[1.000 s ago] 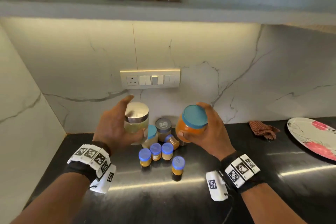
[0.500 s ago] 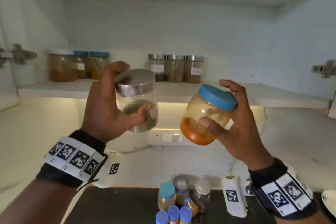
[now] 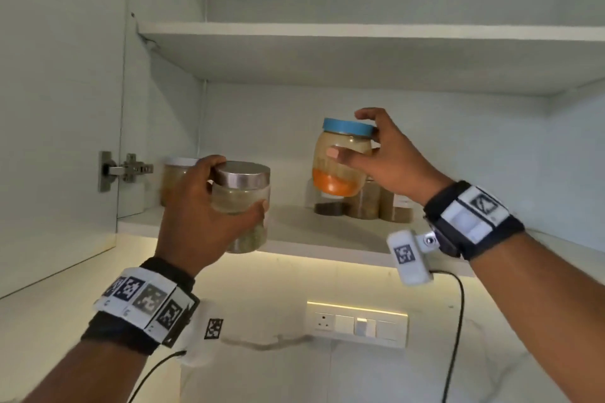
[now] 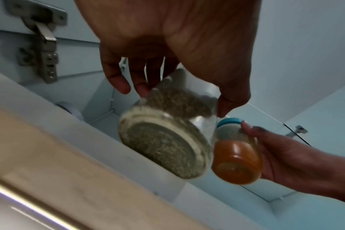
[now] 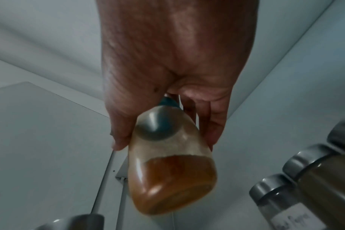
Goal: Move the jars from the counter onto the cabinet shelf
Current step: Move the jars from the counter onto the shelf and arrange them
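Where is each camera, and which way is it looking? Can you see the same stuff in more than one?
Head: worn on the head, looking up into the cabinet; shows both arms, the left hand gripping the steel-lid jar and the right hand gripping the blue-lid jar.
Left wrist: on the left wrist, looking up along the palm at the steel-lid jar's base; the right hand shows too.
Right wrist: on the right wrist, looking along the palm at the blue-lid jar and the shelf jars.
Shared: all three views show the blue-lid jar.
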A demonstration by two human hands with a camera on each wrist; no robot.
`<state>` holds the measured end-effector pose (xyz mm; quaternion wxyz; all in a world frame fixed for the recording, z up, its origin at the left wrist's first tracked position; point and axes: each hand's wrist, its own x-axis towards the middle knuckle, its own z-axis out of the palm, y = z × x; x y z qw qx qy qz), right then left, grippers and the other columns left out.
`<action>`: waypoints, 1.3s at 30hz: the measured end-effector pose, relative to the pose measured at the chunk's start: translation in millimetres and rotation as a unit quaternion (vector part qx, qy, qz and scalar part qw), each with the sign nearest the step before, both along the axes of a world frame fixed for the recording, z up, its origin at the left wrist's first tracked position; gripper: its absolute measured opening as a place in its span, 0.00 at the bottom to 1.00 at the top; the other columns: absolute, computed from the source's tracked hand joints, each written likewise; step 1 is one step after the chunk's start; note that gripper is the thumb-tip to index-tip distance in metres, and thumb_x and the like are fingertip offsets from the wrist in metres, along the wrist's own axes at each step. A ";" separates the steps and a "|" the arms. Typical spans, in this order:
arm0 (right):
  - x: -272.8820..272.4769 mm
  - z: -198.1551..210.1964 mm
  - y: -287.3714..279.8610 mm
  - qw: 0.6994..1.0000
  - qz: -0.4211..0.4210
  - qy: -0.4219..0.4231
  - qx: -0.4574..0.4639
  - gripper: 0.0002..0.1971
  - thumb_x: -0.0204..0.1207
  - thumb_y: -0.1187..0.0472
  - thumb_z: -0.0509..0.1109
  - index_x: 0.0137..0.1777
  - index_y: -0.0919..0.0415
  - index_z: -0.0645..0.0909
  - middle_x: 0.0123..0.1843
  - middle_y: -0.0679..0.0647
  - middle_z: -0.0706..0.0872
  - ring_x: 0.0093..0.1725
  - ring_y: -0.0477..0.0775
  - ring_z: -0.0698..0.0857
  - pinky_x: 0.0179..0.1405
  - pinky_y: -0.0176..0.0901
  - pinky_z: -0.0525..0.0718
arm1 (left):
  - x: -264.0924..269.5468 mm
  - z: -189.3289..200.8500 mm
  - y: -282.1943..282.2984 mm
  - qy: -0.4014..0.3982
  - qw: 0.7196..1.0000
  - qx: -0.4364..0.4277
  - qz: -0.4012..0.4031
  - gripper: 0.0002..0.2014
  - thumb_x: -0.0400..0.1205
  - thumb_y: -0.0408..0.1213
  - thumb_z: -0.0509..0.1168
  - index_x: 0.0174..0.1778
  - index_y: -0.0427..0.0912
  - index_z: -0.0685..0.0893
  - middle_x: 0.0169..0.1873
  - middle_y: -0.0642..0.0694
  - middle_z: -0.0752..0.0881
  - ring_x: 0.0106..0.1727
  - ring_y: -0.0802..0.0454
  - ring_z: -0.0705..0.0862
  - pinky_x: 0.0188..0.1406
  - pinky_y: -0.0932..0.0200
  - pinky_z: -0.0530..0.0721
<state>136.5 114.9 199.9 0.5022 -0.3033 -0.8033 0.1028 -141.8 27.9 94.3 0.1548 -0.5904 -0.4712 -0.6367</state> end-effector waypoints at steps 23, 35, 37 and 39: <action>-204.1 19.0 142.1 0.952 0.003 -0.242 -0.189 0.45 0.73 0.44 0.87 0.83 0.55 0.67 0.74 0.59 0.80 0.68 0.59 0.85 0.57 0.53 0.94 | -120.7 4.5 18.1 -0.048 0.994 -0.089 0.042 0.52 0.59 0.67 0.77 0.81 0.56 0.71 0.71 0.50 0.82 0.64 0.47 0.85 0.45 0.68 0.80; -243.4 30.0 125.2 0.922 0.003 -0.387 -0.027 0.36 0.73 0.37 0.84 0.76 0.51 0.79 0.69 0.54 0.83 0.55 0.54 0.90 0.47 0.46 0.95 | -125.4 3.1 28.1 -0.046 0.994 -0.093 0.035 0.53 0.59 0.68 0.76 0.81 0.56 0.69 0.74 0.50 0.80 0.64 0.49 0.84 0.51 0.57 0.87; -239.5 40.6 121.3 0.902 -0.011 -0.431 0.003 0.38 0.71 0.36 0.86 0.77 0.51 0.80 0.69 0.52 0.84 0.50 0.51 0.91 0.40 0.40 0.92 | -126.0 2.8 28.1 -0.045 0.995 -0.088 0.033 0.52 0.60 0.68 0.77 0.81 0.56 0.69 0.73 0.51 0.80 0.63 0.50 0.84 0.49 0.59 0.87; -236.3 47.5 119.6 0.892 -0.010 -0.452 0.004 0.38 0.69 0.39 0.88 0.76 0.52 0.82 0.68 0.51 0.88 0.47 0.48 0.93 0.38 0.37 0.92 | -126.5 1.7 29.2 -0.044 0.995 -0.084 0.033 0.52 0.61 0.66 0.77 0.81 0.56 0.69 0.73 0.51 0.81 0.62 0.51 0.84 0.48 0.61 0.86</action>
